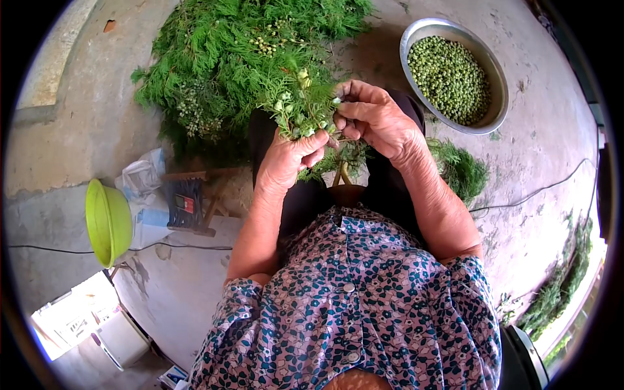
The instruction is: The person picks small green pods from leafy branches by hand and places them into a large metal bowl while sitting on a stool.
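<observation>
My left hand is closed round a leafy green conifer sprig that bears pale green cones. Close beside it, my right hand pinches a small pale green cone between thumb and fingertips at the sprig's right side. Both hands are above my lap. Beyond them lies a large heap of cut conifer branches, some with clusters of cones. At the far right stands a round metal basin holding many small green cones.
On the left are a lime-green plastic tub, a small wooden folding stool and a whitish plastic bag. Dark cables run over the concrete floor. More greenery lies by my right knee and along the right edge.
</observation>
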Tool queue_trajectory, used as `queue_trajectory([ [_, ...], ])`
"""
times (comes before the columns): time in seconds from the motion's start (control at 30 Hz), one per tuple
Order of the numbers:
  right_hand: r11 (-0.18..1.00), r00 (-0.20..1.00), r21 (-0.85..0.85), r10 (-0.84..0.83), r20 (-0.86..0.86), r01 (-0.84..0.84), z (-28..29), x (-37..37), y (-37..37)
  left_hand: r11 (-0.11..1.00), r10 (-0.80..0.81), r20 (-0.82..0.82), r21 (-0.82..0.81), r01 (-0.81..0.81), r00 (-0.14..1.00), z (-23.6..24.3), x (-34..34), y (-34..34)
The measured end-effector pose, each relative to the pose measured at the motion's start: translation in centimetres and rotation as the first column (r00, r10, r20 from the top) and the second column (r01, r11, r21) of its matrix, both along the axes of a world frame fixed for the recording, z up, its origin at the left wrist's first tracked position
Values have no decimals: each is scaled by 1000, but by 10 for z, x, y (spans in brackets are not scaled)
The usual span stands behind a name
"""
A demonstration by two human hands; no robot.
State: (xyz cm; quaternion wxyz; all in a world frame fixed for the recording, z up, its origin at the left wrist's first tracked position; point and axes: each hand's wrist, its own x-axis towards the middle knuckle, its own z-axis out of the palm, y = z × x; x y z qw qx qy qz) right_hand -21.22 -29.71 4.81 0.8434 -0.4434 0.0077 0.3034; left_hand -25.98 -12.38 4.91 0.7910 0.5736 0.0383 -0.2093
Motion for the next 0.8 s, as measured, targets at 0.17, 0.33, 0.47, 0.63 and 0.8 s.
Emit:
queue_trajectory([
  [0.17,995,1000,103,-17,19,15,-5,-4,0,1000,-5,5,5,5,1000,-8,0,2],
  [0.33,972,955,-229,124,268,-62,1,-6,3,999,-45,-35,-13,44,998,-3,2,1],
  [0.47,970,964,-239,101,247,-40,-4,-6,5,1000,-1,-55,-8,0,998,-8,0,-1],
  [0.63,995,993,-20,-100,-59,99,-14,-9,9,1000,23,-90,21,-21,996,-3,3,-1],
  [0.8,953,956,-78,-293,-10,291,-12,-5,7,999,0,-56,39,2,998,-8,3,3],
])
